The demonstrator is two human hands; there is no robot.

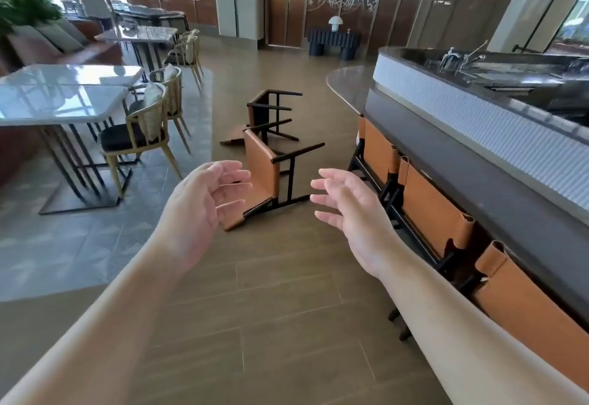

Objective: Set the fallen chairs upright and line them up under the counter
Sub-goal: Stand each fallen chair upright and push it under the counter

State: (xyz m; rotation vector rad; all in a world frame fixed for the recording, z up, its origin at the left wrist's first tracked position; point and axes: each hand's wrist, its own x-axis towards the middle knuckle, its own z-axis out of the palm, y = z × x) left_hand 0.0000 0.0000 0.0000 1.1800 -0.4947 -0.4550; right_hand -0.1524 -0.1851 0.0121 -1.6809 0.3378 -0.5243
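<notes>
Chairs are lying toppled on the wooden floor (287,293) at the centre of the frame, and the nearer fallen chair (259,175) is showing between the two hands. Fingers (234,178) of the left hand (204,203) are spreading loosely, gripping nothing, and those of the right hand (347,210) are doing the same, with both palms facing inward and neither touching the chair, which is lying some way beyond them.

That chair is resting on its side, tan seat panel facing left and dark legs sticking out to the right. It is looking stiff and moderately heavy, probably needing both hands: a rigid dark frame with smooth leather-like panels that could be slippery. The frame rails at the seat edge and the back are probably offering the firmest hold; the tan panels may flex.

Behind it, the farther fallen chair (271,117) is lying with its legs pointing right as well. Along the right of the frame, three upright chairs (427,210) are already standing tucked against the dark surface (478,162), marking the line to continue. Dining tables (63,98) are filling the left.
</notes>
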